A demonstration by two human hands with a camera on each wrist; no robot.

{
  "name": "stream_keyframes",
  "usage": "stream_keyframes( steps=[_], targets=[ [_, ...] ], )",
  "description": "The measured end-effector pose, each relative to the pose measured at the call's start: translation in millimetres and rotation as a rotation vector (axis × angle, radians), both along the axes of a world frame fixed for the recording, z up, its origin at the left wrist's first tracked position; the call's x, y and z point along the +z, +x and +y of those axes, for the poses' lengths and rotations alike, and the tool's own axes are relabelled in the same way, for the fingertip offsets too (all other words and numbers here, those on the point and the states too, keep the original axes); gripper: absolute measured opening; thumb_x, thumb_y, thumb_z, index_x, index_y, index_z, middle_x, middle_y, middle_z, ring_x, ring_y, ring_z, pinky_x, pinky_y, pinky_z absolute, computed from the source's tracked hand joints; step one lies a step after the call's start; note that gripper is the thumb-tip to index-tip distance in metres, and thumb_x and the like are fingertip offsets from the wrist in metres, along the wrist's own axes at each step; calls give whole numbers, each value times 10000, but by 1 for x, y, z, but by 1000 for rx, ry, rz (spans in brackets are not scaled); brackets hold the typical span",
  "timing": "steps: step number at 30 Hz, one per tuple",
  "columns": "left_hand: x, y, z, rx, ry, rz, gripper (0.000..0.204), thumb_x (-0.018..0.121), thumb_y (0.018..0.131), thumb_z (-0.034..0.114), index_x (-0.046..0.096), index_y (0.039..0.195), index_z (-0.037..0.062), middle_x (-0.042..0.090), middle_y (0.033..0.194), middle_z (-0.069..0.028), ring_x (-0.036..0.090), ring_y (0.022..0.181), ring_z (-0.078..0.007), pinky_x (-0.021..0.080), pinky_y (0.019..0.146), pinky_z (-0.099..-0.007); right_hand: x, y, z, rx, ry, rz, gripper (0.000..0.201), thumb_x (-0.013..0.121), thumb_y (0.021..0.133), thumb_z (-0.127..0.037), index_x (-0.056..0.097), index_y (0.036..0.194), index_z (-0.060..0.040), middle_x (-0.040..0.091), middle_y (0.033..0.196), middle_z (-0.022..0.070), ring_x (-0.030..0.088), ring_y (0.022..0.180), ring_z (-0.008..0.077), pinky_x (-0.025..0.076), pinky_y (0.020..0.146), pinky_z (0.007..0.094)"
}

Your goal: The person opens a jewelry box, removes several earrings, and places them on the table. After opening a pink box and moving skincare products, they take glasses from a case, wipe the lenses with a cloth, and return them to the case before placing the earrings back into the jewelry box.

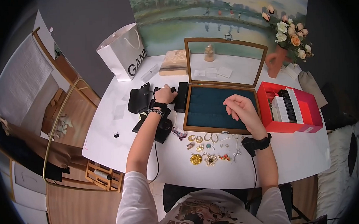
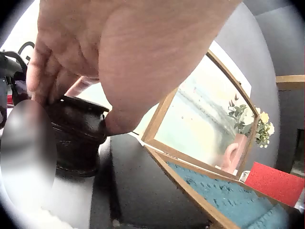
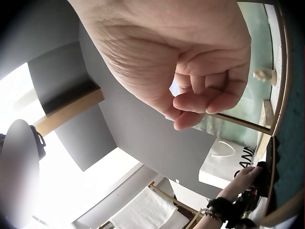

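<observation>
My left hand (image 1: 165,95) is among black items left of the wooden display case (image 1: 221,130). In the left wrist view, its thumb and fingers grip a small, dark, glossy box (image 2: 76,138). A long black box (image 1: 181,97) stands beside that hand. My right hand (image 1: 243,111) hovers over the case's dark teal lining (image 1: 205,107), its fingers loosely curled with nothing in them, as the right wrist view also shows. The case's glass lid (image 1: 188,67) stands raised. Several earrings and brooches, among them a gold flower brooch (image 1: 196,159), lie in front of the case.
At the back left are a white paper bag (image 1: 119,54) and a beige box (image 1: 173,63). A red box (image 1: 267,108) holding smaller boxes sits right of the case, with a flower vase (image 1: 276,63) behind. A black clip (image 1: 116,134) lies at left; cables hang from both wrists.
</observation>
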State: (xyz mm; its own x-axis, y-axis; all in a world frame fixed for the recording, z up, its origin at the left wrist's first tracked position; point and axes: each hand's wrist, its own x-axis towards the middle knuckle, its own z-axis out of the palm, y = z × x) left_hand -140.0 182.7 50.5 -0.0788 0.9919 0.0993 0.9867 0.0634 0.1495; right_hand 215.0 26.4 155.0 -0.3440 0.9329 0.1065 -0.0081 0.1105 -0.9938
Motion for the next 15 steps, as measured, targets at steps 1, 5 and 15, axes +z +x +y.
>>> stream_keyframes(
  steps=[1,5,15],
  targets=[
    [1,1,-3,8,58,59,621,709,892,514,633,1182,-31,769,996,-203,747,987,-382,577,891,-474,1,0,0,3,7,-2,200,619,1061,-223,700,1032,-43,633,763,-14,448,558,7,337,512,182],
    [23,9,-18,59,463,226,572,699,895,414,605,1200,-61,763,896,-161,726,879,-347,521,833,-435,1,1,1,4,9,5,202,619,1061,-224,701,1032,-42,634,764,-13,449,558,9,337,513,183],
    [119,109,-109,-410,545,-620,587,628,1001,287,432,1469,-7,653,1214,-331,649,1146,-472,508,987,-475,4,-12,-3,-119,97,65,255,628,1058,-234,660,1214,-34,691,911,31,571,664,42,429,584,183]
  ],
)
